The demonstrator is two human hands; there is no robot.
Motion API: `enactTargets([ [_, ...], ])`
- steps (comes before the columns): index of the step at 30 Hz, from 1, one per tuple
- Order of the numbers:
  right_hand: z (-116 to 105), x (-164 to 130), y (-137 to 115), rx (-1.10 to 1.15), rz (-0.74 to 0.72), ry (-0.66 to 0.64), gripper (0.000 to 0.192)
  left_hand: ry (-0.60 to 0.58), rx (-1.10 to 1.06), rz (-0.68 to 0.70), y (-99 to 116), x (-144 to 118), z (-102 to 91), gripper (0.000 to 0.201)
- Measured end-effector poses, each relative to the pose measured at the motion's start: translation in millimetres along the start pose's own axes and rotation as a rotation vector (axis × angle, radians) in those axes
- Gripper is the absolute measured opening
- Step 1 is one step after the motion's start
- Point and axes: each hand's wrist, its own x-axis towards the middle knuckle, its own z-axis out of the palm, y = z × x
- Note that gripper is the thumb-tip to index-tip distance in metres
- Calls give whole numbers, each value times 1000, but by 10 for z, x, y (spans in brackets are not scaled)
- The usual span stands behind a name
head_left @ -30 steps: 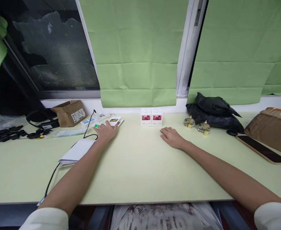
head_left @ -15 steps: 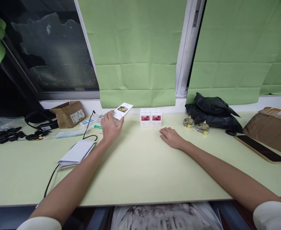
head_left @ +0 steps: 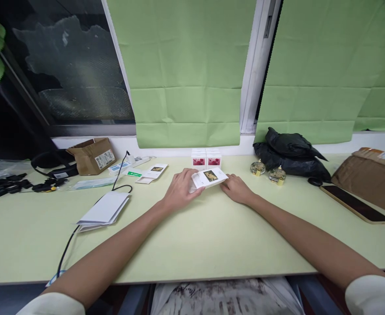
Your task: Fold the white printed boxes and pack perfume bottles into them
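Note:
My left hand (head_left: 182, 188) is closed around one end of a small white carton (head_left: 208, 176) with a yellow flower picture, held tilted above the table. My right hand (head_left: 235, 188) is at the carton's right end, fingers curled in against it; the fingertips are partly hidden. Just behind stand white boxes (head_left: 206, 162) with pink-red flower pictures, side by side. Another flattened white carton (head_left: 153, 173) with a yellow picture lies to the left, its flap open.
On the left lie folded white papers (head_left: 103, 209), a black cable (head_left: 68, 247), and an open brown cardboard box (head_left: 92, 156). Two gold-topped glass bottles (head_left: 277, 175), black plastic bags (head_left: 289, 153), a phone (head_left: 355, 203) and a brown parcel (head_left: 369, 177) are on the right.
My left hand has carried the carton right and toward me, to my right hand. The right hand's fingers have curled in at its end. The flattened carton on the left is now uncovered.

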Motion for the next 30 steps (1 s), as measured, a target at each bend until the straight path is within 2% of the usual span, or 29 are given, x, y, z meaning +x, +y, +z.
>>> enactTargets([
  [6,-14,8,47,19,183,108,30,-139,58,-84,-52,-69,115,58],
  [9,-47,-3,52,73,227,138,31,-172,59,-107,-36,-89,135,63],
  [12,-113,-41,-11,161,178,121,29,-203,-1,-97,21,-88,90,62],
  [15,-202,-89,-115,367,50,80,28,-274,-185,-54,84,-78,10,48],
  [18,-291,-101,-184,497,13,68,28,-273,-345,-45,107,-76,-46,45],
  [21,-351,-73,-177,587,29,-2,27,-278,-340,-48,90,-88,-61,40],
  [24,-378,-78,-140,658,34,-72,29,-328,-303,26,72,-102,-68,42],
  [30,-350,-295,-183,731,-7,-5,30,-419,-240,33,89,-110,-94,55],
])
